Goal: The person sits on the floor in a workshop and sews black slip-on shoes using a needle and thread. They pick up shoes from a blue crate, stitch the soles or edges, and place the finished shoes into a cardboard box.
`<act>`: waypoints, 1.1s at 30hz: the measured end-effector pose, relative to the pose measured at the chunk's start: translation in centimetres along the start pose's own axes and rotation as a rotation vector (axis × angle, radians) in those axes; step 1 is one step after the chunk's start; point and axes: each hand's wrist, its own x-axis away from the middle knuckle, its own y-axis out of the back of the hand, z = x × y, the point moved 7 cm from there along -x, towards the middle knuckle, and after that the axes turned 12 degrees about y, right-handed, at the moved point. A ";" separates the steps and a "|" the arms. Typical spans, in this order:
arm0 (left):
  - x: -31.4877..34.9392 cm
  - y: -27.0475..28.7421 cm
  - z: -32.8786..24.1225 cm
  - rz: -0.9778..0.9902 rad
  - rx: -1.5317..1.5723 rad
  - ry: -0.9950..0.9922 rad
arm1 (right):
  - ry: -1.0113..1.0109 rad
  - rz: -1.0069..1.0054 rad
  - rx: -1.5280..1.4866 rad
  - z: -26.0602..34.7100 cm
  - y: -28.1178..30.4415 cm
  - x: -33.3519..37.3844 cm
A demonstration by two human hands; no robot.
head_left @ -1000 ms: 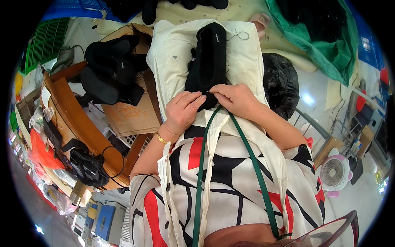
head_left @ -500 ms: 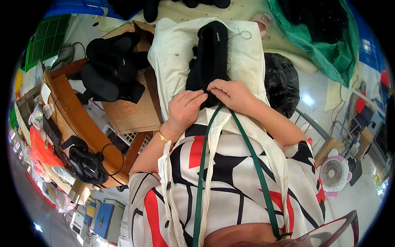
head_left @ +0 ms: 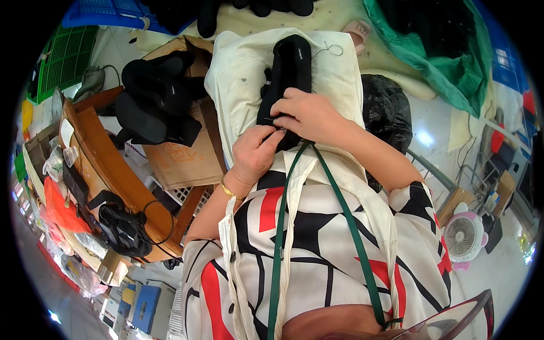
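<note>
A black fabric shoe [head_left: 292, 65] with a small pale label lies lengthwise on the white cloth pad [head_left: 241, 73] on my lap, its opening upward. My left hand [head_left: 255, 153] is closed in a pinch on the shoe's near end, thumb and fingers pressed together. Just beyond it, to the right, my right hand [head_left: 309, 116] bends over the shoe with fingers curled in a pinch. Whatever lies between those fingertips is too small to make out. A looped dark thread [head_left: 334, 50] rests on the pad to the right of the shoe.
Several black shoes [head_left: 150, 119] are piled on a cardboard box [head_left: 181, 161] at left, beside a brown wooden table [head_left: 122, 181]. At right are a black plastic bag [head_left: 388, 110], a green sack [head_left: 436, 73] and a small fan [head_left: 462, 235]. A pink slipper [head_left: 358, 31] lies at the back.
My right hand has moved up and left over the shoe, away from my left fingertips. My left hand stays at the shoe's near end. The view has shifted slightly.
</note>
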 end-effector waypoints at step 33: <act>-0.6 -0.2 1.6 0.083 0.155 0.206 | -0.119 -0.114 -0.210 -0.3 -1.2 4.7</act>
